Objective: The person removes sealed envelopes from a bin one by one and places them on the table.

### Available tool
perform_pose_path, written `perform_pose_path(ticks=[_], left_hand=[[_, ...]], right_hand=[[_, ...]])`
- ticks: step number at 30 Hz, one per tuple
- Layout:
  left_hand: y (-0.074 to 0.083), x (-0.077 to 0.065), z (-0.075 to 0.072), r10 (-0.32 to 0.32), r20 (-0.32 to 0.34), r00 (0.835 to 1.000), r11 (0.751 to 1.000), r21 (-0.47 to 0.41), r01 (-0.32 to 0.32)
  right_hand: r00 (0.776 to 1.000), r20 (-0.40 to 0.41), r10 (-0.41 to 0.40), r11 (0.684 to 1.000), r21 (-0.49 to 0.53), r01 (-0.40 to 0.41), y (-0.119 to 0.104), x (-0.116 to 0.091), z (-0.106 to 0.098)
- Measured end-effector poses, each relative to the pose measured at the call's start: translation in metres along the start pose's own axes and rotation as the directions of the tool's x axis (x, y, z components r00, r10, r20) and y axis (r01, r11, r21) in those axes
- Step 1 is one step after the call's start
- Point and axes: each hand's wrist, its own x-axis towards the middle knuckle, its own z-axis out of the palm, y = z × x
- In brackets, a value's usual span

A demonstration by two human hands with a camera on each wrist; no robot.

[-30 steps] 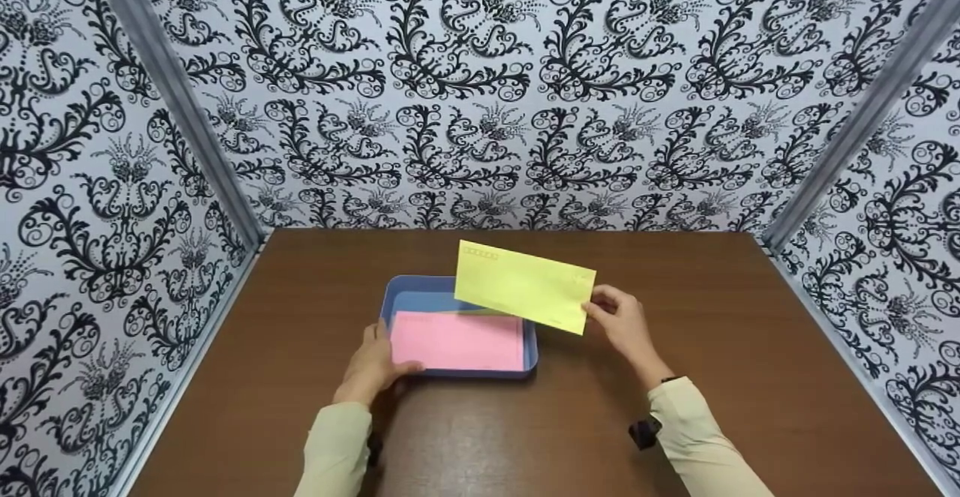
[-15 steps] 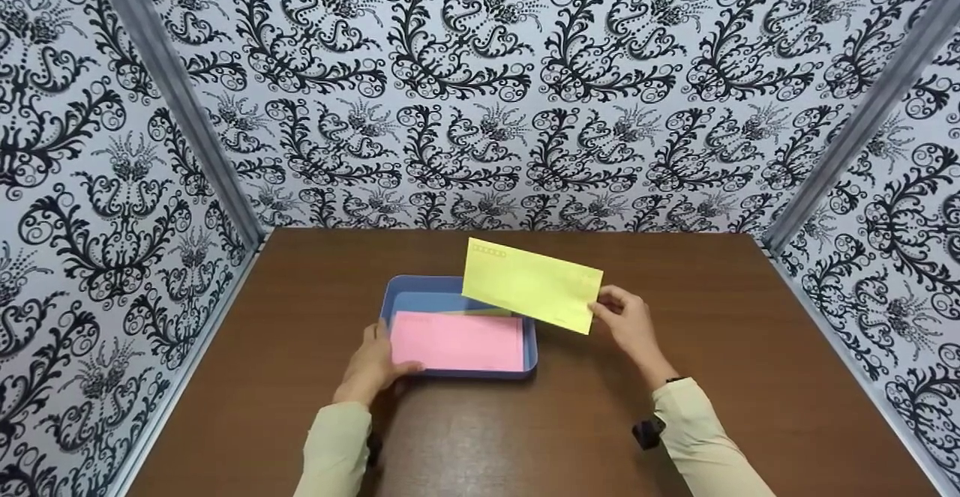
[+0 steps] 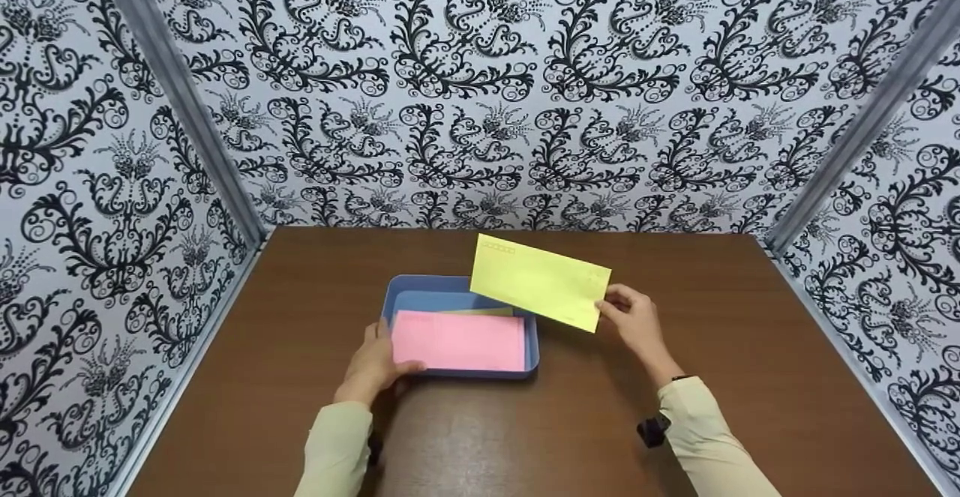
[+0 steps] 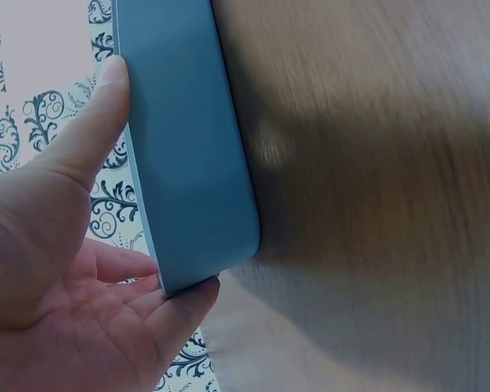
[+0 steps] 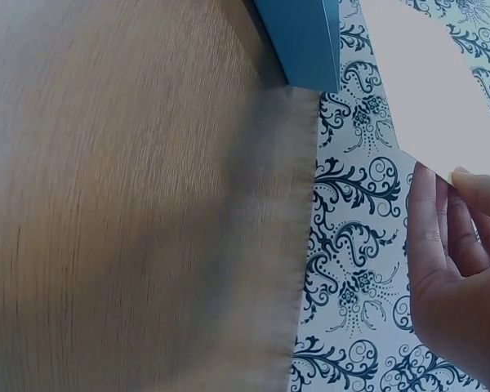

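A yellow envelope [image 3: 541, 282] is held up, tilted, over the right back part of a blue tray [image 3: 531, 358]. My right hand [image 3: 634, 324] pinches its right end between thumb and fingers; the envelope looks washed-out white in the right wrist view. Inside the tray lies a pink envelope [image 3: 459, 341], and a strip of another yellow envelope [image 3: 484, 311] shows from under it. My left hand [image 3: 373, 362] grips the tray's front left corner. In the left wrist view the thumb lies along the tray's rim and the fingers hold its end wall [image 4: 184, 163].
The tray stands on a brown wooden table [image 3: 480, 437]. Walls with black scroll patterns [image 3: 480, 107] close off the back and both sides, with grey posts [image 3: 180, 100] in the corners. A small black device [image 3: 652, 431] hangs at the right wrist.
My right hand has drawn the yellow envelope slightly to the right, showing more of the yellow strip behind the pink envelope. The left hand and the tray have stayed put.
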Motion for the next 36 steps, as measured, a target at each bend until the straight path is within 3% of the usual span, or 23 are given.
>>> perform_pose_path(ticks=[5, 12, 16, 36], left_hand=[[0.0, 0.0, 0.0, 0.004, -0.001, 1.0, 1.0, 0.005, -0.004], [0.001, -0.001, 0.0, 0.002, 0.0, 1.0, 1.0, 0.009, -0.002], [0.002, -0.001, 0.0, -0.002, 0.001, 1.0, 1.0, 0.012, 0.002], [0.001, 0.0, 0.002, -0.05, 0.021, 0.999, 0.999, -0.004, 0.05]], right_hand=[[0.997, 0.022, -0.073, 0.996, 0.061, 0.071, 0.004, 0.001, -0.004], [0.997, -0.009, 0.075, 0.997, 0.019, -0.074, 0.004, 0.008, -0.006], [0.993, -0.014, 0.119, 0.993, 0.026, -0.119, 0.005, 0.01, -0.008], [0.987, -0.029, 0.159, 0.987, 0.023, -0.159, 0.012, 0.021, -0.021]])
